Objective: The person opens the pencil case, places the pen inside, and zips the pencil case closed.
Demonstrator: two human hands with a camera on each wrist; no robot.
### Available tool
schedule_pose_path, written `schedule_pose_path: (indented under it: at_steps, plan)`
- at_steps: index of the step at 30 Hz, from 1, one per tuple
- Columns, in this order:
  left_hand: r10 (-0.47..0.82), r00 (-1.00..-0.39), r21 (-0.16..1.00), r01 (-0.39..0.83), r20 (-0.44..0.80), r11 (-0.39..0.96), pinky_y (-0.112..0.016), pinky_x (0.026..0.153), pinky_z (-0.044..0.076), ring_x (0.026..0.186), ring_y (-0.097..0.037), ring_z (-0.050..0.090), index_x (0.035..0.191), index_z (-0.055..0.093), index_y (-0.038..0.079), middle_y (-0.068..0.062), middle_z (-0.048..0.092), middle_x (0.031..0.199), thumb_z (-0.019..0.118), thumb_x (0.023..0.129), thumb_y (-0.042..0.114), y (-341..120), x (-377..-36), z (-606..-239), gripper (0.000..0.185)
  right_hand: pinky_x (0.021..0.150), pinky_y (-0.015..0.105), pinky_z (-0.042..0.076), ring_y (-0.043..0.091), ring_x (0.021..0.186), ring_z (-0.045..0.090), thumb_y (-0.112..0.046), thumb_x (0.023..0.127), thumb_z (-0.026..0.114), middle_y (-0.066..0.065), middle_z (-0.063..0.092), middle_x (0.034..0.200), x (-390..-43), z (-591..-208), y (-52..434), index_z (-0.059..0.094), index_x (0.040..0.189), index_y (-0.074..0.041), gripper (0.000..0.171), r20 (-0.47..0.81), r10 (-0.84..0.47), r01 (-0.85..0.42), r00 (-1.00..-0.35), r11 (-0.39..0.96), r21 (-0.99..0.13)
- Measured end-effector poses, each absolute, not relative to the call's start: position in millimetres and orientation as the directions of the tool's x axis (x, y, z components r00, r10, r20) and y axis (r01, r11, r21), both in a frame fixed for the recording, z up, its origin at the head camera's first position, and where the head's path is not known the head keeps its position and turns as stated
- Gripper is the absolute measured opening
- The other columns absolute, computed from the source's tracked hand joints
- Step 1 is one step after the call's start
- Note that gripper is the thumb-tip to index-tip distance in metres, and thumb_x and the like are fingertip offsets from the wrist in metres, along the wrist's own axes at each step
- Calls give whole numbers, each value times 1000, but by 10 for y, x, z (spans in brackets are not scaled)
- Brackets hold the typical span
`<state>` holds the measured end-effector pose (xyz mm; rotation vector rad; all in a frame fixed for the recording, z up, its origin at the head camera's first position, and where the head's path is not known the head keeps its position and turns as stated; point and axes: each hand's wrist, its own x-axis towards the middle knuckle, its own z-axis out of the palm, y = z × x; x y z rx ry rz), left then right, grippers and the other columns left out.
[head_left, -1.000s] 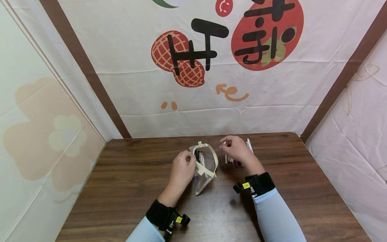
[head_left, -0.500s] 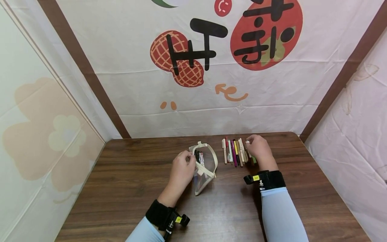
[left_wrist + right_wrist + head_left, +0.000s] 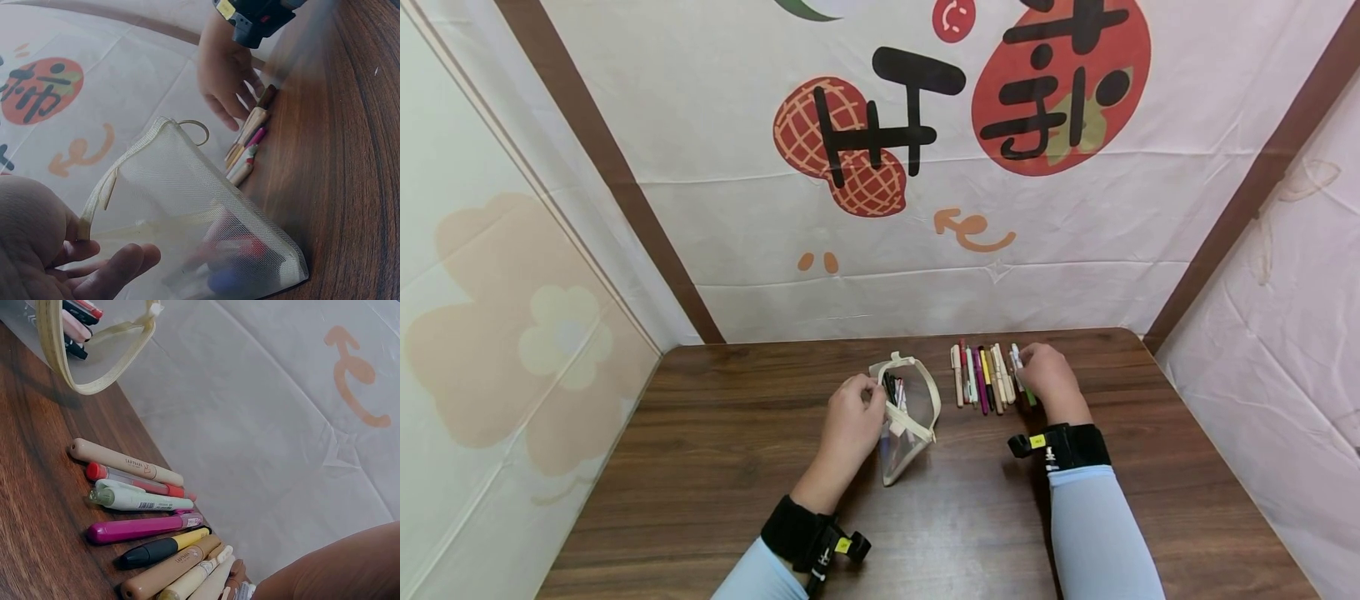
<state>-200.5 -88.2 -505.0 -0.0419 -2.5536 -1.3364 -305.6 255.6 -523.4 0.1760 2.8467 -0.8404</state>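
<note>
Few pens already inside clear mesh pencil pouch with cream zip trim (image 3: 908, 417), standing mouth-open on brown wooden table (image 3: 700, 450). Left hand (image 3: 850, 421) pinches pouch rim, fingers curled, holding mouth open. Most still outside: row of coloured pens and markers (image 3: 983, 377) lying side by side just right of pouch. Right hand (image 3: 1047, 379) rests at row's right end, fingers bent onto white pen (image 3: 1017, 360); whether actually gripped, cannot tell. Judgement: early stage, bulk left.
</note>
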Motion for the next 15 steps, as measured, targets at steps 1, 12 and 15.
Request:
schedule_pose_path:
  at_steps: [1,12,15]
  plan:
    - [-94,-966,803,144,241,578,-29,66,52,66,-8,58,91,70,6,-11,75,120,60,102,18,-881,-2004,-5049,19,92,53,55,39,119,63,-16,101,63,27,63,138,-3058,-5241,2559,60,141,1,44,-193,69,163,-979,834,-527]
    - [-88,-971,816,138,224,562,-27,63,52,61,-6,60,93,70,6,-11,74,122,60,102,19,-881,-2002,-5053,19,91,53,57,39,114,65,-12,96,64,28,65,135,-3044,-5280,2578,60,139,4,46,-184,96,178,-978,847,-501]
    - [-88,-970,814,138,225,564,-27,63,52,61,-6,60,93,70,6,-11,74,122,60,102,19,-882,-2004,-5054,19,91,53,57,39,113,65,-12,96,64,28,65,135,-3047,-5273,2579,60,140,5,47,-182,89,171,-979,848,-502]
